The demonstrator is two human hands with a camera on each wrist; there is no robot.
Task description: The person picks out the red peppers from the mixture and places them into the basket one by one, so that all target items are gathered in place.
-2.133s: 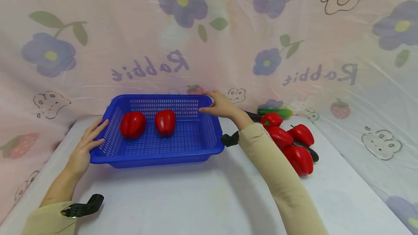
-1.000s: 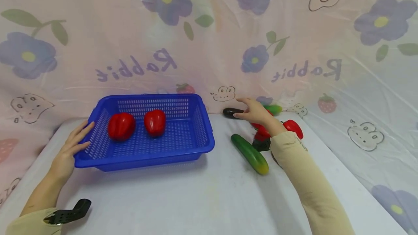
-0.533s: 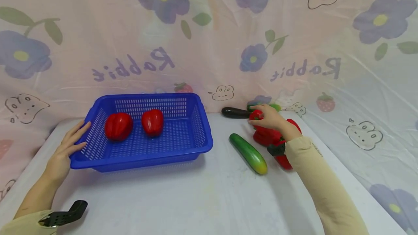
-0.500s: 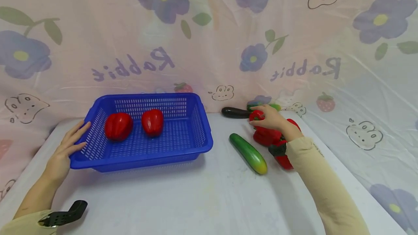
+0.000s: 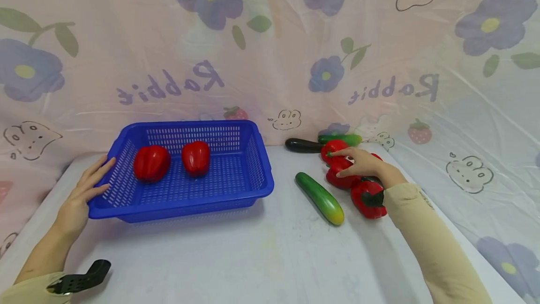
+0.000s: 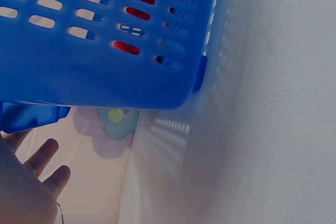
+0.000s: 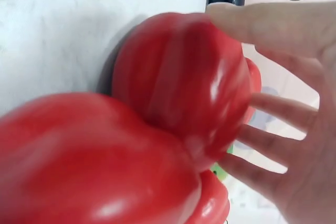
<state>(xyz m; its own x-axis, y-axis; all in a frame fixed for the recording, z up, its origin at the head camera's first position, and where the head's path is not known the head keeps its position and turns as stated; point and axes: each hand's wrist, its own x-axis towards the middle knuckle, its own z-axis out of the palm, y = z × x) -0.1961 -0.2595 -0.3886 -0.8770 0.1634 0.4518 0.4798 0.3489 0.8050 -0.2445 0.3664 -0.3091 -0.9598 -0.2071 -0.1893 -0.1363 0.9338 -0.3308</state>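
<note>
Right hand [image 5: 364, 163] spread at a red pepper [image 5: 340, 176], which lies just below the gap between thumb and forefinger

Beyond both hands hangs a pale curtain [image 5: 270, 64] printed with flowers, rabbits and strawberries. Under both hands runs a white surface [image 5: 236, 262], reaching back to that curtain. Well to the left of the right hand stands a blue basket [image 5: 194, 203], holding two red fruits, a blocky pepper [image 5: 152, 163] and a narrower pepper [image 5: 196, 158]. On its left side rests the left hand [image 5: 78, 201], fingers extended and not clenched.

Left of the right hand and nearer the person, a green cucumber [image 5: 319, 198] slants, its far end pointing left. Past the fingertips lie a dark eggplant [image 5: 303, 145] and a second cucumber [image 5: 352, 139].

The right hand is the nearer one to the red pepper; its fingers are parted, not closed round it, and whether they touch it I cannot tell. That pepper's long axis is unclear. One pepper [image 5: 333, 149] sits just past the fingertips, another [image 5: 366, 208] below the wrist.
</note>
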